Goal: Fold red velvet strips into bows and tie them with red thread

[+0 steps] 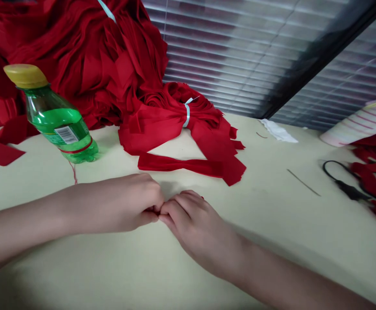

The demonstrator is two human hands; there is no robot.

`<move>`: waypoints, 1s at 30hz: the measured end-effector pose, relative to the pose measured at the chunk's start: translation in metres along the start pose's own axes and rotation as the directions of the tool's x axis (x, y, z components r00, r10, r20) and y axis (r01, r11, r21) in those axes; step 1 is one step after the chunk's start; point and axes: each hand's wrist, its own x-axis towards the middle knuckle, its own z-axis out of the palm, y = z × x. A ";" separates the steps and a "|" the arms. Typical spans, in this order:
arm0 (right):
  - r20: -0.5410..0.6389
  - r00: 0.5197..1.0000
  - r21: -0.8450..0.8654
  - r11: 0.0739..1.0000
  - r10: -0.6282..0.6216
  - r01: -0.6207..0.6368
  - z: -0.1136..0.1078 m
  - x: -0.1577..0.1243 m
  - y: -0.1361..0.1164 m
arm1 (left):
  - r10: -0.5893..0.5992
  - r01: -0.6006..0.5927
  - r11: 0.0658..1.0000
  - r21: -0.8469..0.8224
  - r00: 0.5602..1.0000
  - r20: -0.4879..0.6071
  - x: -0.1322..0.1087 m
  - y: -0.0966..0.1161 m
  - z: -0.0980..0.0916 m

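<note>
Above the pale table (181, 271), my left hand (132, 202) and my right hand (197, 228) meet fingertip to fingertip, both closed in a pinch. What they grip is hidden by the fingers; only a speck of red shows beyond my right hand. Just past them lies a folded strip of red fabric (188, 165), narrowed at its middle. Behind it sits a bundle of red fabric strips (162, 131), cinched with a light blue tie (187, 115).
A green plastic bottle (61, 118) with a yellow cap stands at left, before a large red fabric heap (87, 60). Blinds (213, 56) back the table. At right are a striped cup (358, 125), white tissue (280, 130), a black cable (351, 189) and a thin dark strand (304, 182).
</note>
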 end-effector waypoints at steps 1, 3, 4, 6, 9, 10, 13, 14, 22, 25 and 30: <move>-0.007 1.000 0.033 0.999 0.020 -0.020 -0.002 0.001 0.001 | -0.001 0.001 1.000 0.001 1.000 0.023 0.001 -0.002 0.001; -0.012 0.998 0.143 0.988 0.066 -0.063 -0.007 0.003 0.004 | -0.003 0.003 1.000 0.008 0.999 0.047 0.001 -0.004 0.004; -0.002 0.996 0.221 0.971 0.090 -0.088 -0.010 0.004 0.006 | -0.008 0.007 1.000 0.012 0.999 0.038 0.001 -0.005 0.005; 0.040 0.989 0.385 0.911 0.143 -0.147 -0.016 0.006 0.011 | -0.022 0.021 0.999 0.024 1.000 0.015 -0.002 -0.004 0.007; 0.052 0.971 0.538 0.813 0.232 -0.223 -0.021 0.009 0.017 | -0.038 0.040 0.998 0.051 0.999 -0.038 -0.008 -0.001 0.011; 0.043 0.963 0.564 0.789 0.265 -0.243 -0.021 0.010 0.018 | -0.042 0.046 0.997 0.061 0.998 -0.056 -0.010 0.001 0.013; 0.075 0.938 0.618 0.722 0.339 -0.311 -0.021 0.013 0.020 | -0.071 0.079 0.994 0.078 0.992 -0.102 -0.013 0.003 0.018; 0.108 0.934 0.627 0.706 0.339 -0.329 -0.021 0.015 0.021 | -0.083 0.092 0.993 0.076 0.990 -0.117 -0.013 0.004 0.019; 0.305 0.904 0.604 0.673 0.300 -0.427 -0.025 0.028 0.030 | -0.190 0.199 0.977 0.073 0.974 -0.121 -0.009 0.002 0.024; 0.257 0.904 0.595 0.681 0.342 -0.427 -0.019 0.029 0.028 | -0.198 0.212 0.974 0.075 0.967 -0.158 -0.008 0.004 0.027; 0.213 0.937 0.601 0.719 0.277 -0.349 -0.014 0.027 0.025 | -0.189 0.206 0.975 0.080 0.964 -0.186 -0.008 0.008 0.026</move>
